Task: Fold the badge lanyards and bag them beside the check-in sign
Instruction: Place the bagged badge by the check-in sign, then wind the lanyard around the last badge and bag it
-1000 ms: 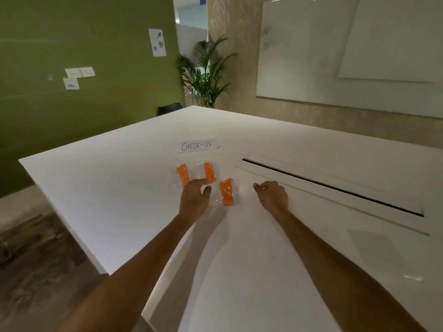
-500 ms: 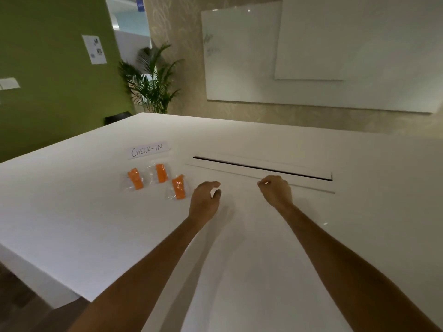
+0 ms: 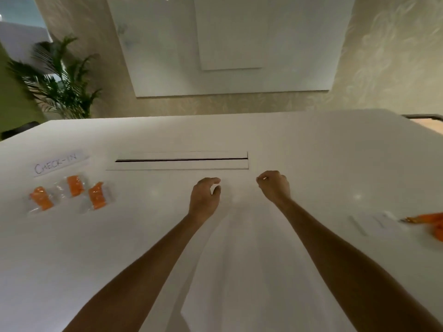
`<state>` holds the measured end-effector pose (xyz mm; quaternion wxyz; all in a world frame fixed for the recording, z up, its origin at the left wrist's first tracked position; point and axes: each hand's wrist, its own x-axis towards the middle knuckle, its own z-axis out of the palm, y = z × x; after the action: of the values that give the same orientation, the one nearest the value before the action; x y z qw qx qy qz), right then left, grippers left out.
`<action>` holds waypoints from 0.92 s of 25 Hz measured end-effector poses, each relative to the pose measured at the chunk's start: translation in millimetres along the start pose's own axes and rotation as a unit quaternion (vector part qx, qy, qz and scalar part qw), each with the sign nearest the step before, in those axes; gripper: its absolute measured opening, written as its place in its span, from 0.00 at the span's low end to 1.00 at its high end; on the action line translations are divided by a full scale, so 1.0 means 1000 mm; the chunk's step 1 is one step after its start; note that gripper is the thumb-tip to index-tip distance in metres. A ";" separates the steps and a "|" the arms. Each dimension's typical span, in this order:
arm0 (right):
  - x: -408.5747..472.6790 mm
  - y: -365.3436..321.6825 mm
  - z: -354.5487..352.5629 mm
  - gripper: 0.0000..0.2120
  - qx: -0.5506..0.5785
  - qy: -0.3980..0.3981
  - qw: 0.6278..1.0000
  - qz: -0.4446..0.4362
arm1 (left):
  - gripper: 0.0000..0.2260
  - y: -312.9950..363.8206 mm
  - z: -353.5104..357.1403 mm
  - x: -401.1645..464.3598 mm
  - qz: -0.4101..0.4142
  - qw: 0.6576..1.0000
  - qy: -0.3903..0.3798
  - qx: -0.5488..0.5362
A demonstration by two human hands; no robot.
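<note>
Three clear bags, each with a folded orange lanyard inside, lie at the left of the white table: one [image 3: 40, 200], a second [image 3: 74, 186] and a third [image 3: 97, 195]. Just behind them is the paper check-in sign [image 3: 57, 162]. My left hand [image 3: 205, 196] hovers over the table's middle with fingers loosely curled, holding nothing. My right hand [image 3: 273, 185] floats beside it, fingers curled, nothing visible in it. At the far right edge lies a loose orange lanyard [image 3: 429, 222] next to some empty clear bags [image 3: 374, 222].
A long cable slot [image 3: 182, 160] with a raised lid runs across the table behind my hands. A potted palm [image 3: 57, 85] stands past the table's far left corner. A whiteboard [image 3: 227, 44] hangs on the far wall.
My view has swung to the right, so the bagged lanyards and sign now sit far left. Both hands moved right, away from the bags. The loose lanyard has come into sight at right.
</note>
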<state>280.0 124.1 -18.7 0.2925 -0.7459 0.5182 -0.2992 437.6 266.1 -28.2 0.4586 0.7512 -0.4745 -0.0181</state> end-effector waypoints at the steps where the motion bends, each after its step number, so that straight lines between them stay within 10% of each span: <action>1: -0.001 0.014 -0.014 0.10 0.001 0.009 1.000 0.011 | 0.11 0.012 0.014 -0.002 0.010 1.000 -0.011 -0.004; 16: -0.029 0.187 -0.208 0.12 -0.017 0.111 0.990 0.084 | 0.11 0.182 0.212 -0.055 0.098 0.980 -0.159 -0.068; 23: -0.025 0.240 -0.231 0.10 -0.028 0.117 0.991 0.051 | 0.35 0.213 0.272 -0.081 0.174 0.939 -0.287 0.078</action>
<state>-43.9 48.8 -50.9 0.2239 -0.6862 0.5942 -0.3550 119.3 115.1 -68.6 0.2389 0.6535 -0.7089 -0.1154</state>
